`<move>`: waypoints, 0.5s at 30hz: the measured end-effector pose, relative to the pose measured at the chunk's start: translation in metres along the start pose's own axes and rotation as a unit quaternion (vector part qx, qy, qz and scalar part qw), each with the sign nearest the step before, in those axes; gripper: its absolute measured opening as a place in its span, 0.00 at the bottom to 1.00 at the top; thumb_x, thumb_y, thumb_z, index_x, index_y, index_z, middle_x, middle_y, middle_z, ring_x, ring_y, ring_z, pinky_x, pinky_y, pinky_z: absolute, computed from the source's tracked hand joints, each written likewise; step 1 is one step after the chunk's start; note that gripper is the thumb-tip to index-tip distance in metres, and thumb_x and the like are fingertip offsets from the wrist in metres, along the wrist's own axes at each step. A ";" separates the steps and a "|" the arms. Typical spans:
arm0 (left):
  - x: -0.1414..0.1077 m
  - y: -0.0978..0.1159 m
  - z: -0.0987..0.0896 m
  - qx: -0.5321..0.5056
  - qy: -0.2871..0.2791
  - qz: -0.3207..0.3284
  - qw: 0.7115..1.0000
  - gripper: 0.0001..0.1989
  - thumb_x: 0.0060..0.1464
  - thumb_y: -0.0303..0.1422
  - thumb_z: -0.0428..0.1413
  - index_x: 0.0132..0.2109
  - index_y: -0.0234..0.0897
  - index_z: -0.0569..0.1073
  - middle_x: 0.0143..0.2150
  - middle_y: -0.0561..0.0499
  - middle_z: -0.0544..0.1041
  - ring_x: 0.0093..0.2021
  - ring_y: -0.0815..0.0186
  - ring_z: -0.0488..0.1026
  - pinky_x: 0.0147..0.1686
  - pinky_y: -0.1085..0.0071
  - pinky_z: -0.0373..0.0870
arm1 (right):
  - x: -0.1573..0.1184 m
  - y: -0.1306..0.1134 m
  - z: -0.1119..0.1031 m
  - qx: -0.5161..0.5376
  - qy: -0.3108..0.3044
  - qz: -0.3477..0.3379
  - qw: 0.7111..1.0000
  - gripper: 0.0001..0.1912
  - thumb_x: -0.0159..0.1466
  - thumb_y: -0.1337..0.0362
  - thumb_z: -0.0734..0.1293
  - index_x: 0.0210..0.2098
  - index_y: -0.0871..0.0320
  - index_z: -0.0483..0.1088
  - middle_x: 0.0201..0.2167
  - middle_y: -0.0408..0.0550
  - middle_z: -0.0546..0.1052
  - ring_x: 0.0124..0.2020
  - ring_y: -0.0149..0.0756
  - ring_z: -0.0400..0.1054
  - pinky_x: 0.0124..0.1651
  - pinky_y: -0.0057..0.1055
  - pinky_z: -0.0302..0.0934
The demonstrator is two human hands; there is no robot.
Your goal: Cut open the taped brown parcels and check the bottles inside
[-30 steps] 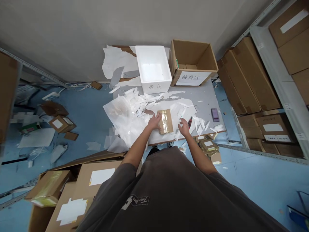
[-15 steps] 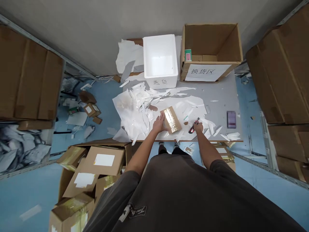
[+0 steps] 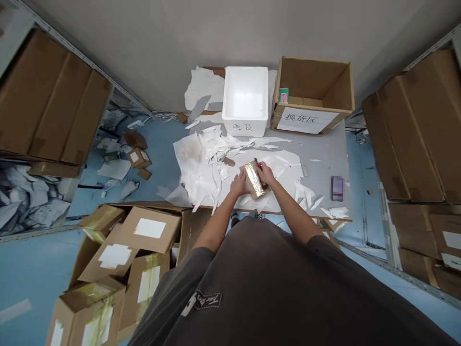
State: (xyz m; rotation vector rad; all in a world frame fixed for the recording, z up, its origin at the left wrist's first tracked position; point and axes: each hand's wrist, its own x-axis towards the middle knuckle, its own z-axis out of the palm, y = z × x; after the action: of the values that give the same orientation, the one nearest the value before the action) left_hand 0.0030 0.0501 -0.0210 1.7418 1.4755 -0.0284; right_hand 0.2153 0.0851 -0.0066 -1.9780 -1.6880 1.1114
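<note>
A small brown cardboard box (image 3: 253,180) with shiny clear tape along its top lies tilted on the paper-strewn table. My left hand (image 3: 238,184) grips its left side, thumb and fingers on the edge. In my right hand (image 3: 265,174) is a utility knife (image 3: 260,168), dark with some red, held over the right side of the box. The fingers are wrapped round its handle. Whether the blade touches the cardboard is too small to tell.
Torn white paper (image 3: 216,154) is heaped left of the box. Behind stand a white foam box (image 3: 245,126) and a large open carton (image 3: 277,117). A phone-like object (image 3: 337,188) lies at right. Several cartons (image 3: 151,228) fill a big box at lower left.
My right hand has moved left with the utility knife, from the table at the right to the box's right side. My left hand stays on the box. The camera view has shifted.
</note>
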 end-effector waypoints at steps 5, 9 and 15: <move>0.000 0.001 0.003 -0.013 -0.005 -0.007 1.000 0.80 0.34 0.56 0.79 0.84 0.52 0.42 0.86 0.44 0.34 0.82 0.25 0.41 0.72 0.35 0.61 | 0.003 -0.041 0.022 -0.152 -0.055 0.028 0.986 0.17 0.77 0.59 0.62 0.58 0.61 0.74 0.53 0.64 0.84 0.53 0.53 0.79 0.55 0.41 0.70; 0.000 0.003 0.004 -0.004 0.001 -0.007 1.000 0.79 0.35 0.56 0.79 0.84 0.53 0.42 0.86 0.45 0.36 0.81 0.23 0.39 0.71 0.30 0.60 | 0.003 -0.056 0.016 -0.238 -0.095 0.017 0.966 0.20 0.69 0.64 0.73 0.58 0.62 0.76 0.53 0.65 0.84 0.56 0.57 0.79 0.57 0.43 0.71; -0.005 0.013 -0.003 0.085 -0.012 -0.035 0.996 0.76 0.40 0.60 0.76 0.84 0.57 0.37 0.87 0.51 0.34 0.82 0.27 0.34 0.74 0.35 0.57 | -0.023 -0.062 0.004 -0.316 -0.209 0.063 0.923 0.27 0.58 0.65 0.83 0.55 0.66 0.80 0.51 0.69 0.84 0.56 0.60 0.80 0.55 0.41 0.74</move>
State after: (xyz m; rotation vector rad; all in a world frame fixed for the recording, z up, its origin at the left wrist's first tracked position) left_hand 0.0110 0.0484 -0.0088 1.8165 1.5531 -0.2163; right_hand 0.1692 0.0790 0.0407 -2.3670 -2.4157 1.2003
